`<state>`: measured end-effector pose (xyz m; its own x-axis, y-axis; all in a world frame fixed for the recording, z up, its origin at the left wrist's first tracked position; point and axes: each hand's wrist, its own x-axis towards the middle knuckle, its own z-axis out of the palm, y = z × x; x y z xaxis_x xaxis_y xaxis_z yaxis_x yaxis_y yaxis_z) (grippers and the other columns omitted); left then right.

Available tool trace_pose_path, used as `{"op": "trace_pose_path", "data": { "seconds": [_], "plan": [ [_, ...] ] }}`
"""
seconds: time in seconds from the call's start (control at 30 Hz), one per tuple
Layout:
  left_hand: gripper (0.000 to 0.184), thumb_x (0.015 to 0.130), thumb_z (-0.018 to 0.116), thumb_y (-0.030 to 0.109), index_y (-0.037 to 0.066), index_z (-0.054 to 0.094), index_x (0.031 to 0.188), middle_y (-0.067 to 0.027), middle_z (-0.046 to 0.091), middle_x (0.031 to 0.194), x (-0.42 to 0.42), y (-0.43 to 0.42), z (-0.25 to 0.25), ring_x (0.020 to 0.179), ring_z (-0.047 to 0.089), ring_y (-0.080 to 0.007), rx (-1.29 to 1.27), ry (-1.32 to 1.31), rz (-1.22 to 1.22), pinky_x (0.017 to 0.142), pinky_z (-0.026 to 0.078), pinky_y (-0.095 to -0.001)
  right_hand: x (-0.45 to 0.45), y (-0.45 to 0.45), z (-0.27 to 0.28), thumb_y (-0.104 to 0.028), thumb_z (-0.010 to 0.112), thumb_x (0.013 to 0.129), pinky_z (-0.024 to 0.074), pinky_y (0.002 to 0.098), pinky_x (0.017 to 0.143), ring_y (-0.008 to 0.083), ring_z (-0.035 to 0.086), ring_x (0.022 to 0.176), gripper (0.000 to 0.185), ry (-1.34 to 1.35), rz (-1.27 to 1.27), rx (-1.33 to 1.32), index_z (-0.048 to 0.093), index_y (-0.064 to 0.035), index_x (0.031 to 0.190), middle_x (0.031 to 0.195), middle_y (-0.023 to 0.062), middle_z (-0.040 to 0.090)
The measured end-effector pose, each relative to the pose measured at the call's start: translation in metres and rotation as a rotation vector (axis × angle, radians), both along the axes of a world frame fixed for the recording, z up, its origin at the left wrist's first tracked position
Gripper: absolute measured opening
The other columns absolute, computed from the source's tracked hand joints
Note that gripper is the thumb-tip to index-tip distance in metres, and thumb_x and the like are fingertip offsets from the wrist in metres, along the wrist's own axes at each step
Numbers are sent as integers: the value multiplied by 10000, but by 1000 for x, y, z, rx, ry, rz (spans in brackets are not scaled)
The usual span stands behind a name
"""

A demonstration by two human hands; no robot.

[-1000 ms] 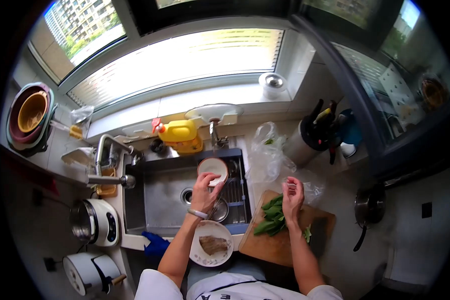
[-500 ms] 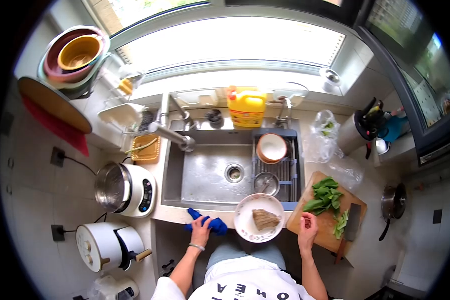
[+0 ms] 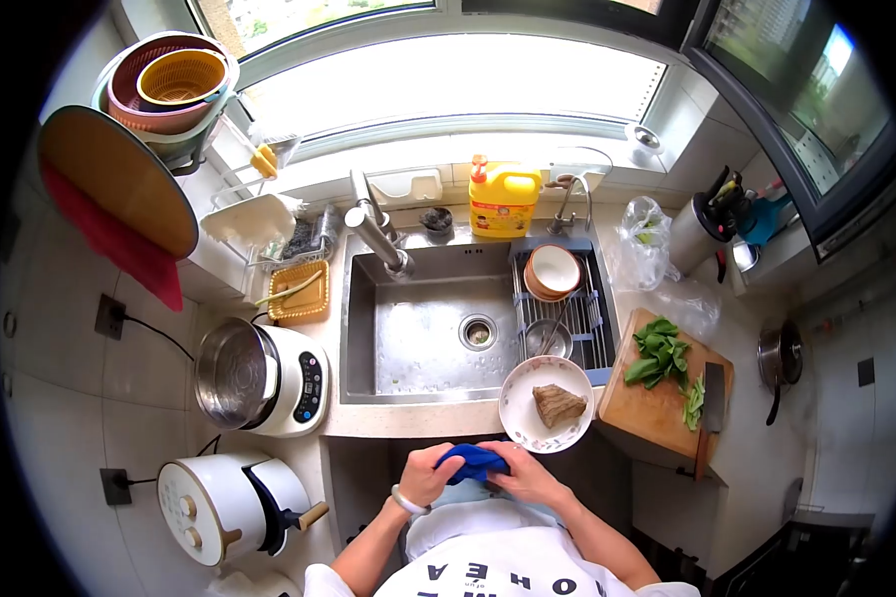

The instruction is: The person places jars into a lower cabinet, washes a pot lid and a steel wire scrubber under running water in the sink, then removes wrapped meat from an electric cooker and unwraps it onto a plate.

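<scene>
A blue cloth [image 3: 475,463] is bunched between my two hands in front of my waist. My left hand [image 3: 428,476], with a pale bracelet at the wrist, grips its left side. The fingers of my right hand [image 3: 524,474] are closed on its right side. Just beyond and to the right, a flowered plate [image 3: 518,405] holds a brown piece of food [image 3: 559,405]. The plate rests at the counter's front edge, beside the steel sink [image 3: 418,343].
Right of the sink, a cutting board [image 3: 632,403] bears green leaves [image 3: 657,353] and a cleaver [image 3: 712,398]. Stacked bowls [image 3: 554,271] sit in the sink's rack. A yellow jug [image 3: 505,202] stands behind. Left are a white cooker [image 3: 294,383] and another white appliance [image 3: 204,507].
My left hand has lifted the blue cloth off the counter's edge and moved right. My right hand has come in from beside the cutting board and taken hold of the cloth.
</scene>
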<state>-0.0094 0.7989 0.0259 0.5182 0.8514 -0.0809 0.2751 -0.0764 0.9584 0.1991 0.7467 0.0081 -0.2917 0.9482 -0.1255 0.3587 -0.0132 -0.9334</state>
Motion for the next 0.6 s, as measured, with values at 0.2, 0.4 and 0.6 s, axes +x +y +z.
{"op": "trace_pose_path", "data": {
  "seconds": [0.2,0.4,0.6],
  "plan": [
    [348,918,564,332,-10,606,961,-83,612,744,-10,27,37,695,583,-126,104,-87,251,660,470,-274,-5,-12,-4,-80,475,932,470,264,783,125,606,891,232,418,-274,-283,542,-6,1141,974,75,630],
    [808,760,749,165,17,222,1355,-181,596,1017,16,48,46,926,603,-293,347,-32,48,850,466,-340,-44,51,59,-52,394,912,421,399,978,254,555,1055,349,1406,-585,-331,424,13,1254,1107,154,559],
    [510,769,695,112,37,477,1224,-211,587,988,-8,88,54,906,579,-371,675,191,-12,784,474,-398,1,108,60,-106,475,876,415,378,980,248,545,1049,363,1116,-413,-149,453,21,1216,1086,143,556]
  ]
}}
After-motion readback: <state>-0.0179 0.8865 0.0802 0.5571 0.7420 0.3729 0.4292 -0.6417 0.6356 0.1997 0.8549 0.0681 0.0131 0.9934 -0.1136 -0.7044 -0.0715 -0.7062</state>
